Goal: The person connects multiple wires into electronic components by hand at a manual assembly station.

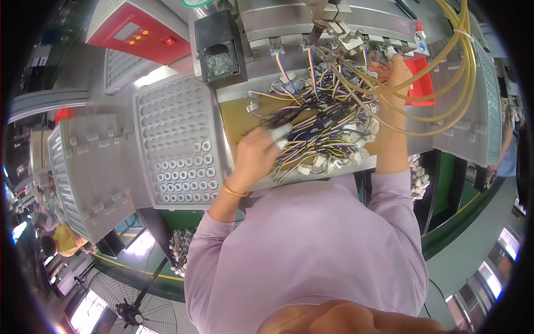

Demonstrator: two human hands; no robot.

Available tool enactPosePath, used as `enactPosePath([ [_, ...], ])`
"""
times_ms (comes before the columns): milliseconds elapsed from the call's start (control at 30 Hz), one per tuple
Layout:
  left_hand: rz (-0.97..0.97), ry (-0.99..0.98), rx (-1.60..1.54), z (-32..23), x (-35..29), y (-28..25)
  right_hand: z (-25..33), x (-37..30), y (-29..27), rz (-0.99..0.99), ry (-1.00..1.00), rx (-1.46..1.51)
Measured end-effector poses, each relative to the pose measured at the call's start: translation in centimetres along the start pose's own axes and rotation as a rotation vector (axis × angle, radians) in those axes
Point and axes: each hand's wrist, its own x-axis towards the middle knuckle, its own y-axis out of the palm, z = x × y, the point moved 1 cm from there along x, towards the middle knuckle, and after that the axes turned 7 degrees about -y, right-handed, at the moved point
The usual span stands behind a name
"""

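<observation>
From the head view, we see the wire bundle (pixel 325 119) heaped on a tan board (pixel 235 118). Our left hand (pixel 258 153) curls at the bundle's left edge; our right hand (pixel 394 73), fingers bent, meets a grey fitting (pixel 390 52) by the metal rail (pixel 278 23). We cannot tell whether either pinches anything.

Tray (pixel 172 114) left, bin (pixel 424 83) right; wires (pixel 325 119) between

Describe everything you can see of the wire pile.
The wire pile is a loose tangle of thin black, yellow, purple and white strands, apparently plastic-coated, with pale connectors, many at its right and lower edges. It lies on a tan work surface; the left hand is at its left edge, though contact is unclear.
</observation>
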Motion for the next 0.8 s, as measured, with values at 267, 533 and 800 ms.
enactPosePath([
  [267,-0.035,-0.063,-0.095,-0.9,0.2,-0.1,5.1,-4.8,-3.8,0.075,-0.581,-0.900],
  [533,0.099,-0.371,-0.915,-1.5,0.7,0.3,3.4,-12.6,4.6,1.063,-0.397,-0.494],
  [800,0.035,-0.429,-0.701,1.7,0.2,1.6,0.9,-14.7,4.2,1.299,-0.807,-0.602],
])
